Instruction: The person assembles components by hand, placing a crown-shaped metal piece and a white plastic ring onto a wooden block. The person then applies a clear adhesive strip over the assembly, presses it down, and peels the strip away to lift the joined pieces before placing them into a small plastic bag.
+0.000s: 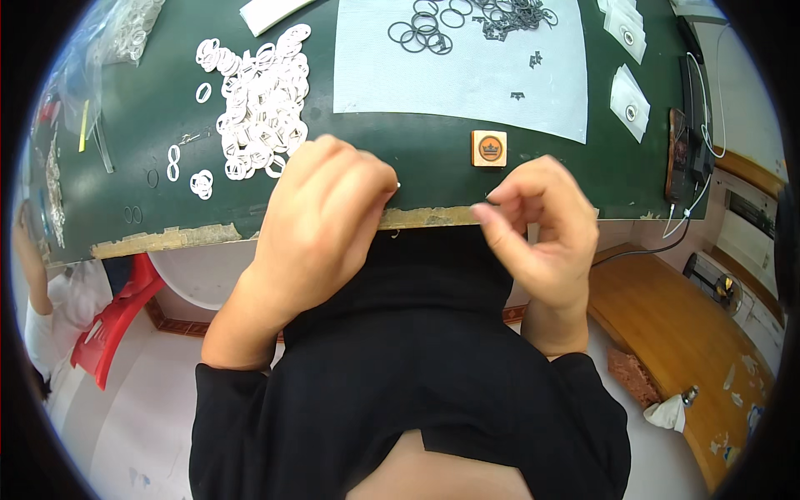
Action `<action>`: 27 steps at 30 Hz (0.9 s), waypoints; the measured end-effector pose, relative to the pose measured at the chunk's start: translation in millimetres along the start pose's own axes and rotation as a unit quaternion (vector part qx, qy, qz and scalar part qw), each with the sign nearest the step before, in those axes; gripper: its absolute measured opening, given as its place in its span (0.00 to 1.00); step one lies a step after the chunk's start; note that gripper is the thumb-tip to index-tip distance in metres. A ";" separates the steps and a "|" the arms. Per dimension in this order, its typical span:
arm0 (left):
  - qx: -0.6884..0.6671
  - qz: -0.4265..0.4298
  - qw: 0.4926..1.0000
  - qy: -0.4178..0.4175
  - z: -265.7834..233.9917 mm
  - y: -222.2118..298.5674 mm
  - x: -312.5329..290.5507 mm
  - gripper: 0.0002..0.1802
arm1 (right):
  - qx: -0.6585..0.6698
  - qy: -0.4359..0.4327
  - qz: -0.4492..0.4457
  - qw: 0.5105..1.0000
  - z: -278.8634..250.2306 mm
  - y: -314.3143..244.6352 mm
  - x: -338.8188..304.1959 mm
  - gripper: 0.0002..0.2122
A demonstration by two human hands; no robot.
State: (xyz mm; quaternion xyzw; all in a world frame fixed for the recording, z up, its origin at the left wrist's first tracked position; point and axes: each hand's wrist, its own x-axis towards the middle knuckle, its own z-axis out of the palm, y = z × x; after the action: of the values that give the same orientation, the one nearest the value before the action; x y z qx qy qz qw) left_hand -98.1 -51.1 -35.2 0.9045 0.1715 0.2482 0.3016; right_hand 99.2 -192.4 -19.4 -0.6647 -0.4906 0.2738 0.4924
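My left hand (pixel 321 208) is closed above the table's front edge, its fingers curled inward. A tiny pale bit shows at its fingertips, too small to name. To its right, my right hand (pixel 550 225) has curled fingers, with thumb and index finger close together. A small dark speck sits by that fingertip; its kind cannot be made out. Just beyond the right hand lies a small square wooden block (pixel 489 148) with a dark crown in a round orange-brown mark. Beyond my left hand spreads a pile of white oval rings (pixel 262 104).
A pale sheet (pixel 400 87) bears black rings (pixel 425 33) and small black crown-shaped pieces (pixel 535 59). White packets (pixel 631 104), a phone (pixel 677 154) and cables lie at the right. Clear plastic bags (pixel 71 83) are at the left, near another person's white sleeve (pixel 40 337) and a red chair (pixel 117 321).
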 end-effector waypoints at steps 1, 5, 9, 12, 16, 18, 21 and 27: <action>0.000 0.001 1.000 -0.001 0.6 1.6 -1.7 0.14 | 0.012 -0.017 0.001 1.000 3.2 0.2 -4.0 0.09; 0.033 0.184 0.971 0.150 11.3 3.5 -14.6 0.18 | 0.034 -0.022 -0.022 0.999 13.5 4.4 -9.9 0.09; -0.070 0.150 0.974 0.154 18.3 8.1 -13.5 0.18 | 0.039 -0.014 -0.044 0.998 9.9 5.6 -10.4 0.09; -0.301 -0.036 0.947 0.105 21.7 26.7 -5.5 0.14 | 0.109 -0.013 0.011 0.994 6.9 -1.5 -13.8 0.07; -0.545 -0.239 0.802 0.049 28.3 48.0 6.8 0.09 | 0.264 -0.008 0.123 0.957 3.0 -16.4 -16.9 0.04; -0.594 -0.272 0.756 0.032 30.5 48.9 8.7 0.07 | 0.264 -0.006 0.126 0.956 0.1 -14.9 -17.8 0.04; -0.577 -0.264 0.772 0.031 35.5 49.4 8.9 0.07 | 0.261 0.004 0.131 0.956 -3.3 -13.9 -19.7 0.04; -0.586 -0.277 0.761 0.027 38.6 52.1 12.5 0.07 | 0.237 -0.004 0.136 0.962 -7.6 -13.4 -19.8 0.04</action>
State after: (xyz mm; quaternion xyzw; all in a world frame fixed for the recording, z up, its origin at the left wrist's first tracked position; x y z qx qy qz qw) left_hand -58.3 -102.7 -24.8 0.4573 0.2436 0.2303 0.8237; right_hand 93.2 -213.1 -6.6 -0.5883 -0.3183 0.4493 0.5922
